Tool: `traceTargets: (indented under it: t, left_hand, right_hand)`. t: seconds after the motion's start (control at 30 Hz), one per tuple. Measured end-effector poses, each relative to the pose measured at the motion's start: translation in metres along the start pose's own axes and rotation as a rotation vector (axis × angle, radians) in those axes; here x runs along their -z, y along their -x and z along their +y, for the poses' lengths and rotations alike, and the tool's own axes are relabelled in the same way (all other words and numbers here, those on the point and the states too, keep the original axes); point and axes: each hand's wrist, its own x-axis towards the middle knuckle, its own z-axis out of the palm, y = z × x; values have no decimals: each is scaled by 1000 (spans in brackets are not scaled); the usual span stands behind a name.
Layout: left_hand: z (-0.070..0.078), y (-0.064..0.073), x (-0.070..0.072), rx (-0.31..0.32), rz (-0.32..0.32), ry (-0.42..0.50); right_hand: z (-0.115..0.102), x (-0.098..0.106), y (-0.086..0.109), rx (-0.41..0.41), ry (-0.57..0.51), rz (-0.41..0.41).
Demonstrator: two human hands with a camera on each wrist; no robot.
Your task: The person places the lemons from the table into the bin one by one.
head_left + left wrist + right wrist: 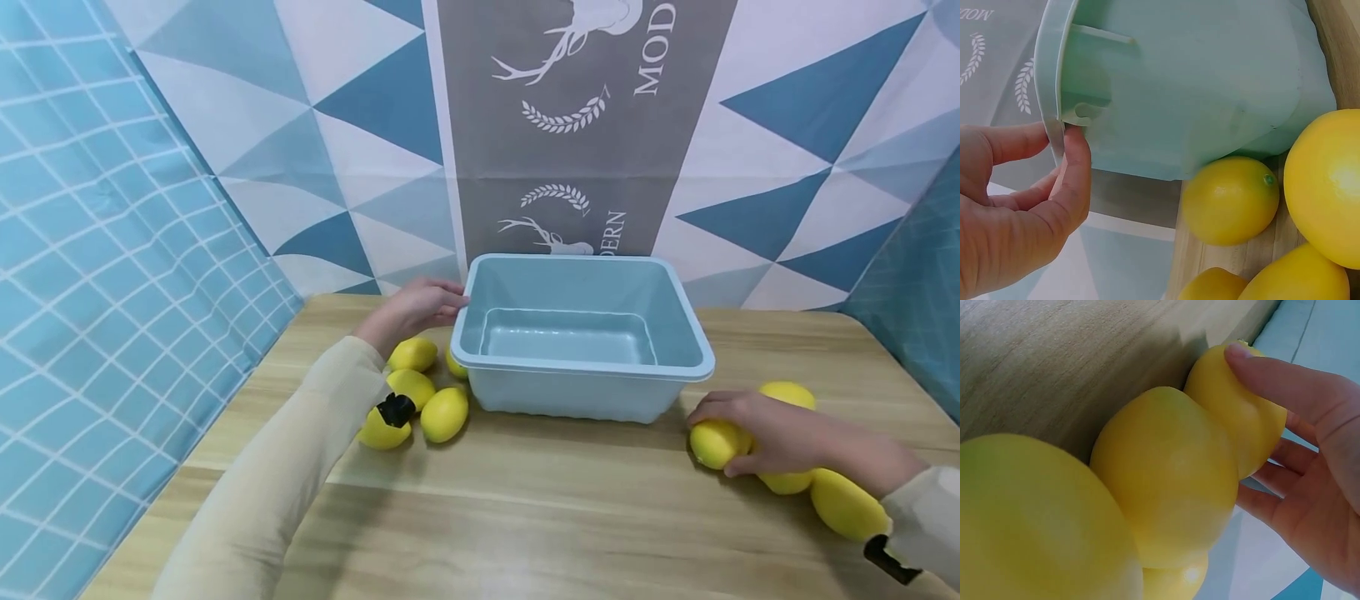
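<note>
A light blue plastic tub point(585, 392) stands at the back of the wooden table, and its inside shows no contents. My left hand point(427, 307) pinches the tub's left rim; the left wrist view has the thumb on one side of the rim point(1049, 75) and fingers on the other. At the right, my right hand point(772, 429) holds a lemon point(716, 443) beside the tub's front right corner. In the right wrist view its thumb lies over that lemon point(1235, 406) and the fingers curl round the far side. More lemons point(847, 504) lie under and beside the right wrist.
Several lemons point(444, 414) cluster left of the tub, below my left forearm. Behind the table point(525, 508) hangs a patterned cloth point(382, 125) with triangles and deer prints. A blue checked cloth point(97, 250) borders the left side, and a teal one point(915, 275) the right.
</note>
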Motion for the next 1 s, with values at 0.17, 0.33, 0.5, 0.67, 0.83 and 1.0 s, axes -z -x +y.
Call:
traceTargets:
  t: [0.17, 0.33, 0.5, 0.67, 0.83, 1.0]
  left_hand:
    - [-2, 3, 0, -26, -8, -9]
    - [-4, 8, 0, -48, -2, -34]
    - [-4, 11, 0, -38, 15, -51]
    - [-4, 11, 0, -41, 16, -60]
    - [-4, 10, 0, -40, 10, -61]
    - [-5, 10, 1, -40, 1, -59]
  right_hand:
    - [-1, 0, 0, -52, -67, -65]
    - [-3, 1, 2, -87, -70, -119]
    - [-2, 0, 4, -48, -46, -94]
    - [-2, 1, 5, -42, -34, -73]
    - [-1, 1, 6, -25, -29, -58]
    - [2, 4, 7, 10, -7, -20]
